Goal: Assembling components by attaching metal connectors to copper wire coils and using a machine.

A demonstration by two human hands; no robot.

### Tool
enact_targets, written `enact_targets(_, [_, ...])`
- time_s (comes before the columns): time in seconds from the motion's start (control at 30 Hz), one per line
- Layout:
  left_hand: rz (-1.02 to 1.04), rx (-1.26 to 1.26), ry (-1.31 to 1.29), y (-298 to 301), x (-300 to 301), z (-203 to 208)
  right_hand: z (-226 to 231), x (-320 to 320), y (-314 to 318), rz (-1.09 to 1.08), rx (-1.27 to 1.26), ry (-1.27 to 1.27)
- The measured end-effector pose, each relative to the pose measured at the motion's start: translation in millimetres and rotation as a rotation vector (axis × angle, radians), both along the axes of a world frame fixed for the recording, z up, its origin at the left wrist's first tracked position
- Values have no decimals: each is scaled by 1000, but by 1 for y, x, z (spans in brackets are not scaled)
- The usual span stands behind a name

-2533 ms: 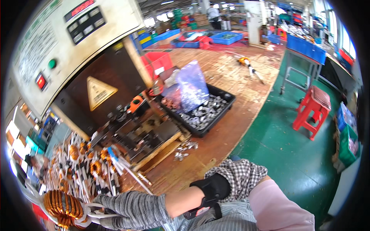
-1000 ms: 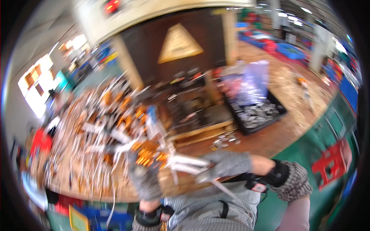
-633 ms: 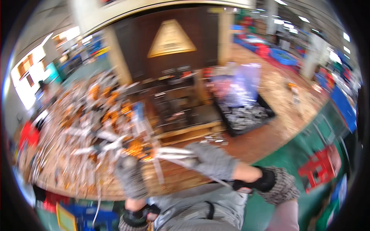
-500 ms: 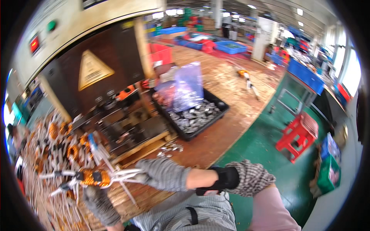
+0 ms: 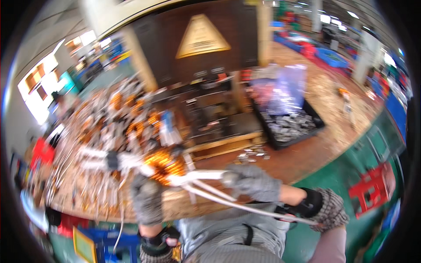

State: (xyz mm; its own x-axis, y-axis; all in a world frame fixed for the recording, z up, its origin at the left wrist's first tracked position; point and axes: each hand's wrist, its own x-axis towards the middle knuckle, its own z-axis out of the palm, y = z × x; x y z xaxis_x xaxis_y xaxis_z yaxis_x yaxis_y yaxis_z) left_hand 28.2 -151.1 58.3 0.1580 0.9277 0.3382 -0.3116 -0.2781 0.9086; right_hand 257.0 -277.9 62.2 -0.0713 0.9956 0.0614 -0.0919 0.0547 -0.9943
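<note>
bordering the workbench edge [image 5: 307, 164], green floor [image 5: 331, 175] lies right. copper coil [image 5: 164, 166] sits just beyond left hand [image 5: 147, 199], grip unclear; right hand [image 5: 254, 182] grasps white leads [image 5: 201, 175].

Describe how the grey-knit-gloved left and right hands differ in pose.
The left hand is at the near edge of a round copper-coloured wire coil; the right hand is closed on a white lead. The left hand points forward; the right hand points mostly leftward. Both wear grey gloves and black wristbands.
</note>
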Motion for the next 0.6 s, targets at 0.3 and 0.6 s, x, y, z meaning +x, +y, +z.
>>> enact_targets(0.3, [-268, -78, 106, -13, -45, 11, -15, -21, 8, 37, -340, 16])
enact_targets(0.6, [-236, -153, 185, -7, -63, 0, -26, -43, 23, 18, -219, -111])
